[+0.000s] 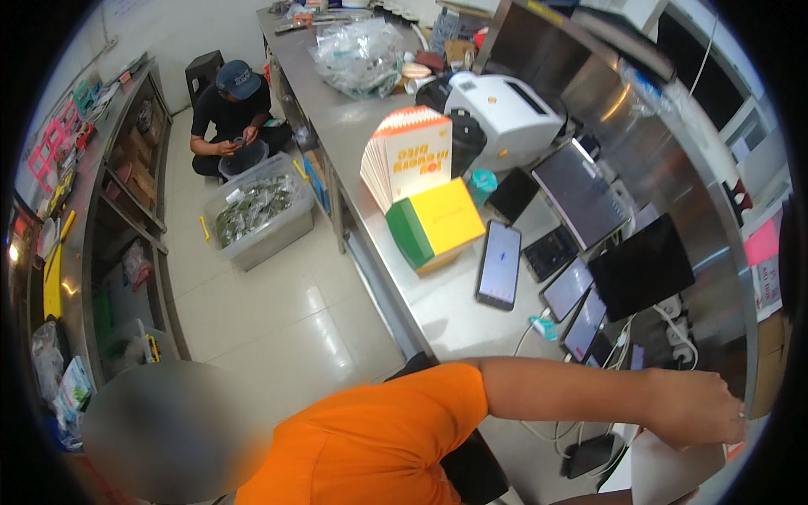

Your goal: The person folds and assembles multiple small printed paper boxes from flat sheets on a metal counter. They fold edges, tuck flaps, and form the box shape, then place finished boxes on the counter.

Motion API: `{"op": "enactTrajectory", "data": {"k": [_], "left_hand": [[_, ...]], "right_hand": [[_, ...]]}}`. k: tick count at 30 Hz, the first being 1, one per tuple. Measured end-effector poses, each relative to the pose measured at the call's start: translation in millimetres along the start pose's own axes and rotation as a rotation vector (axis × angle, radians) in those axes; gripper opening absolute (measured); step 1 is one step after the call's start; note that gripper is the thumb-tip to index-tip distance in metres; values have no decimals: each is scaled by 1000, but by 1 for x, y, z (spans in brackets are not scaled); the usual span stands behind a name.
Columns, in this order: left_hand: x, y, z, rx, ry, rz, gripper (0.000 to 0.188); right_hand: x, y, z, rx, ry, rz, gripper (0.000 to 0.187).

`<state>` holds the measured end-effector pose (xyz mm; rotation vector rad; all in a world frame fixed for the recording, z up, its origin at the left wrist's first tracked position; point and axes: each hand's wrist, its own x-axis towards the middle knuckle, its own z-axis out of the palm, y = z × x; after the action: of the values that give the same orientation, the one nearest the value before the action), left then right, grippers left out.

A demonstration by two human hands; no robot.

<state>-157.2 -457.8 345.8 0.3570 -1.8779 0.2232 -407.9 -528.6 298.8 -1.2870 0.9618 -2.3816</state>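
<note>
A long steel counter runs from the far wall toward the near corner, and the white printer makes a handy landmark on it. Just in front of the printer stands a fanned stack of orange-and-white paper cartons, with a yellow-and-green box touching their near side. Nearer than that box lies a dark phone, screen lit — flat on the steel. Beyond the printer sits a heap of clear plastic bags. Off the printer's right, several dark tablets lean in a row. Down on the pale tiled floor, left of the counter, rests a clear tub of green packets.
</note>
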Motion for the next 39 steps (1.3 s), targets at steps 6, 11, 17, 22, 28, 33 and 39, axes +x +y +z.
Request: {"op": "enactTrajectory", "data": {"k": [6,11,17,22,28,33,39], "left_hand": [[4,0,-45,37,97,-16,32],[-10,31,-153,-57,-85,-408,43],[-92,12,-268,-213,19,-445,77],[-159,35,-347,-334,332,-736,99],[-243,20,-350,-20,694,-1125,60],[-275,12,-351,-85,828,-1229,62],[-315,-1,-345,100,1093,-1279,57]], "right_hand": [[18,8,13,41,-89,-4,60],[25,41,41,253,-505,19,60],[-206,-97,231,439,-1430,293,88],[-295,-116,293,188,-1699,-435,63],[-376,-98,303,-366,-1815,-568,67],[-390,-93,308,-495,-1948,-500,73],[-393,-89,303,-526,-1953,-514,73]]}}
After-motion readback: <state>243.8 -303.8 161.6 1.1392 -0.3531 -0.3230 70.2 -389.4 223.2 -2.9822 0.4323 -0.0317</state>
